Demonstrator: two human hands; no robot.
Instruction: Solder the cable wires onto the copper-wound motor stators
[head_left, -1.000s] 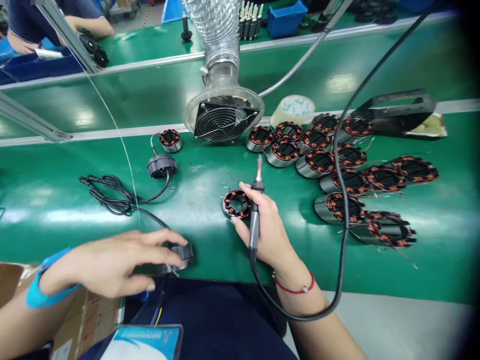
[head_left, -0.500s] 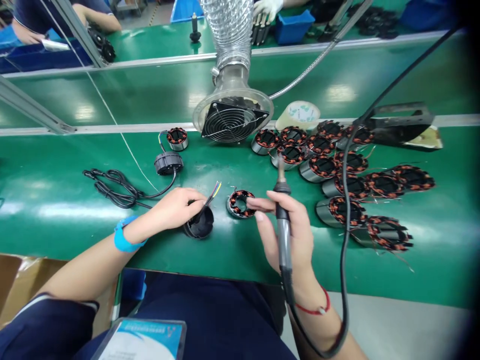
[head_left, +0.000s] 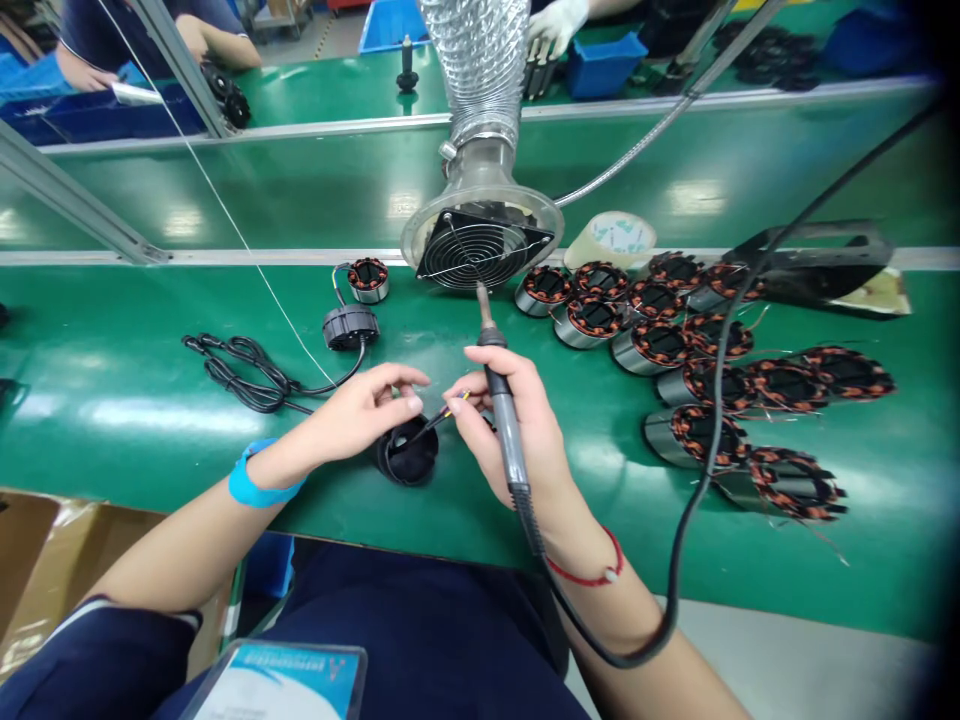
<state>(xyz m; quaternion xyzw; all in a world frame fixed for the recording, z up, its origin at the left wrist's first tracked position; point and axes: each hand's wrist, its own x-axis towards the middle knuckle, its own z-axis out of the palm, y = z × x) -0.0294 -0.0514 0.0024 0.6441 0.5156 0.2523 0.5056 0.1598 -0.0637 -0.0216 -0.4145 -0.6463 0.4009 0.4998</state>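
In my right hand [head_left: 517, 425] is a soldering iron [head_left: 506, 420], its tip pointing up and away. The thumb and fingertips of that hand are also at the ends of the coloured wires [head_left: 457, 400]. These wires rise from a round black plastic housing [head_left: 409, 455] on the bench. My left hand [head_left: 371, 405] is over the housing's left rim, thumb and fingers apart, holding nothing I can see. The single wound motor stator near my right hand is now hidden behind it.
Wound stators [head_left: 660, 345] stand grouped at the right. A fume fan [head_left: 476, 250] hangs ahead, with a tape roll [head_left: 611, 240] nearby. At left lie a coiled black cable [head_left: 251, 375], a wired black housing [head_left: 351, 327] and a stator [head_left: 368, 280]. The iron's cord [head_left: 712, 440] loops at right.
My right hand has moved left with the soldering iron, from the stator to the wire ends. My left hand has let go of the wires and its fingers have spread.
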